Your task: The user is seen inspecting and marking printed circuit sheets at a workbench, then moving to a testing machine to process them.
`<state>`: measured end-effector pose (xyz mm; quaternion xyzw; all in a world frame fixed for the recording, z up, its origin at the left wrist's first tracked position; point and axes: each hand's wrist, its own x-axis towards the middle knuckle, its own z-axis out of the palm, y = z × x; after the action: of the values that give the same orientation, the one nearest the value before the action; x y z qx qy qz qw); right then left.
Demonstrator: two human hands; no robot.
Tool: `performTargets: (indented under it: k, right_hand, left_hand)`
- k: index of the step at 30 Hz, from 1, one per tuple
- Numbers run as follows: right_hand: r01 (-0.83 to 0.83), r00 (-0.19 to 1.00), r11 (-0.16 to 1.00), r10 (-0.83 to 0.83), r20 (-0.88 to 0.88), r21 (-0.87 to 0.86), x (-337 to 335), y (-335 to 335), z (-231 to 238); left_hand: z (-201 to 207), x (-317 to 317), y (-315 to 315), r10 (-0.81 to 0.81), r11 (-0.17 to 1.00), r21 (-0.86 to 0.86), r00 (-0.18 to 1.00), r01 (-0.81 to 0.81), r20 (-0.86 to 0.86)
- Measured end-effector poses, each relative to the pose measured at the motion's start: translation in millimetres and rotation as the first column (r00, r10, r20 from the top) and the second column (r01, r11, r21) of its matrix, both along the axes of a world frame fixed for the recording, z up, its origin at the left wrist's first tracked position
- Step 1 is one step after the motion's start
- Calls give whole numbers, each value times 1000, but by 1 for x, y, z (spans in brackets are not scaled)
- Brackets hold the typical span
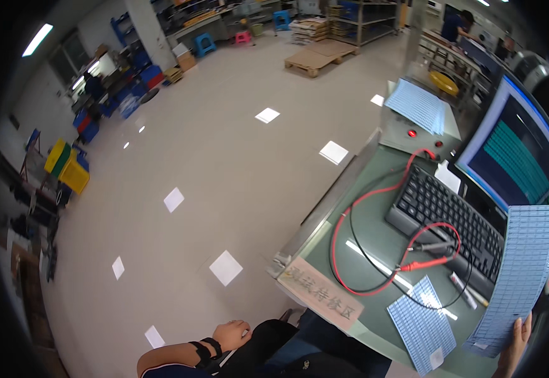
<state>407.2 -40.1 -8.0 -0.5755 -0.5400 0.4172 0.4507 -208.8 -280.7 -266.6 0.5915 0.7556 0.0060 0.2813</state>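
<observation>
My right hand (519, 338) grips the lower right edge of a light-blue gridded circuit board panel (519, 271), which is raised in front of the monitor and covers part of the keyboard's right end. Another light-blue panel (420, 321) lies on the green desktop, left of the held one, with a small white label near its lower corner. My left hand (232, 335), a dark band on its wrist, rests by my thigh. Its fingers are curled in, and I see nothing in them. Beyond the panels, red and black test probes (429, 263) lie with their leads looped across the desk.
A black keyboard (447, 217) sits before a lit monitor (517, 145). More light-blue panels (416, 104) rest on a box at the desk's far end. A cardboard sign (322, 291) marks the front left edge. A wooden pallet (320, 55) and stools stand farther off; a person (456, 26) works at the back.
</observation>
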Motion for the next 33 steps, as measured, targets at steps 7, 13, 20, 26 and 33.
performTargets:
  k: [7, 13, 20, 26, 33]
  right_hand:
    - [-170, 985, 979, 172, 15, -113, -111, 56, 59]
    - [-293, 956, 900, 264, -129, -322, -187, 77, 71]
    - [-596, 555, 754, 636, 536, -276, -240, 65, 81]
    - [-789, 510, 613, 613, 604, 44, -307, 27, 91]
    - [-843, 517, 295, 210, 830, 451, -324, -10, 118]
  left_hand:
    - [-9, 4, 8, -35, 999, 12, 997, 35, -67]
    - [-17, -5, -77, 172, 936, -300, 982, -186, -74]
    - [57, -30, -19, 171, 963, -251, 944, -99, 281]
    - [294, 71, 136, -23, 969, 124, 422, -215, 906]
    - [362, 131, 140, 153, 772, -432, -523, -467, 838]
